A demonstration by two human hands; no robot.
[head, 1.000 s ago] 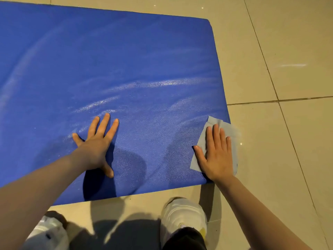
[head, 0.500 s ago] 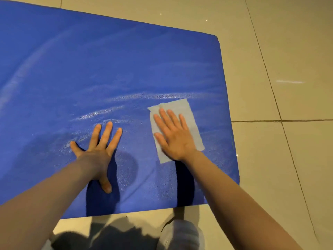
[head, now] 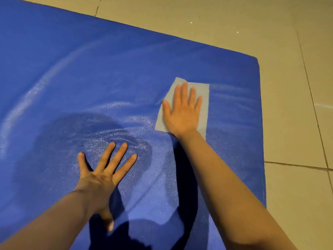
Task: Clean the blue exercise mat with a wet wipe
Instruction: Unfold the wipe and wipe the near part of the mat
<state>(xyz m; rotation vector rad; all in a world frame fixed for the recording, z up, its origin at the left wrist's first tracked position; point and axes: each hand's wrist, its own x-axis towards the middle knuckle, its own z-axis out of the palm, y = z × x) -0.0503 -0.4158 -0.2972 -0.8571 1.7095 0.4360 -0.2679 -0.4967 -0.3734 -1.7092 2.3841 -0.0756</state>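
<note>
Head view, looking down: blue exercise mat (head: 108,69) lies flat on a beige tiled floor (head: 297,123) and fills most of the picture, with its far right corner and right edge in sight. Wet wipe (head: 204,112), a pale rectangular sheet, lies flat on the mat's surface, near the mat's right edge and short of its far right corner. Right hand (head: 182,112) rests palm down on the wipe, fingers straight and close together, thumb angled out to the side; the palm and fingers cover the middle of the sheet, leaving its far corners and right strip exposed. Left hand (head: 104,170) presses palm down directly on the mat, nearer the person than the wipe and well to its left, with all fingers straight and spread wide; it touches nothing but the mat. Curved glistening streaks (head: 117,105) cross the mat's surface around and beyond both hands. Dark shadows (head: 185,177) of both forearms fall on the mat's near portion. Both forearms are bare.
</note>
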